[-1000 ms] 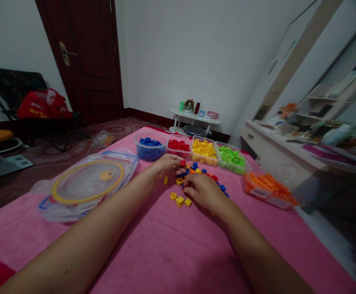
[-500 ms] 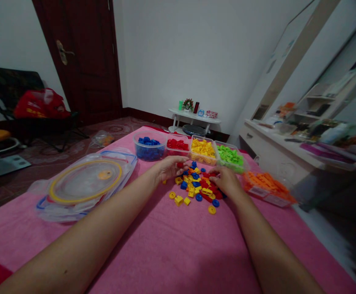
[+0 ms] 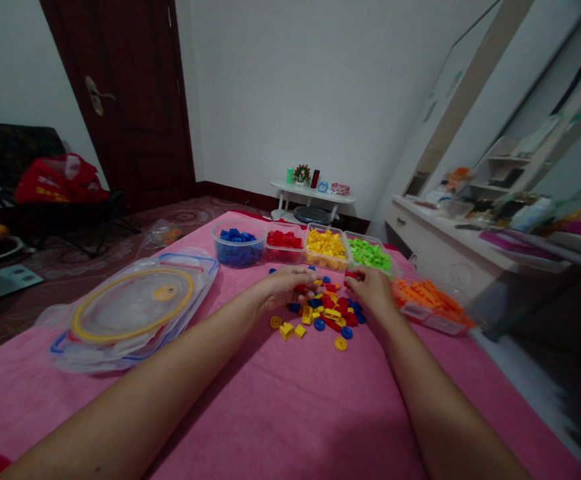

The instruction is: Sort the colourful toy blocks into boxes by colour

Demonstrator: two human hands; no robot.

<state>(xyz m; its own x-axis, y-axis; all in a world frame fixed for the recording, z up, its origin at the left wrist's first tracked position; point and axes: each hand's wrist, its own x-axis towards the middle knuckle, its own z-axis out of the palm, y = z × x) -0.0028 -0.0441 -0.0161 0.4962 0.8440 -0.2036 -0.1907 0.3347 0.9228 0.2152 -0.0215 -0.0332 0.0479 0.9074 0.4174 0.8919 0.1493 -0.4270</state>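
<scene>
A loose pile of small plastic pieces, yellow, red, blue and orange, lies on the pink cloth. My left hand rests on the pile's left side, fingers curled round red pieces. My right hand is at the pile's right side, fingertips pinched on a red piece. Behind the pile stand a round tub of blue pieces, a tub of red pieces, a tub of yellow pieces and a tub of green pieces.
A tub of orange pieces sits right of my right hand. Clear lids with yellow and blue rims are stacked at the left. A dresser stands to the right, a small white table and a dark door behind.
My right hand moved from the middle of the pile to its right edge and pinched a red piece. My left hand slid a little into the pile. The view shifted slightly.
</scene>
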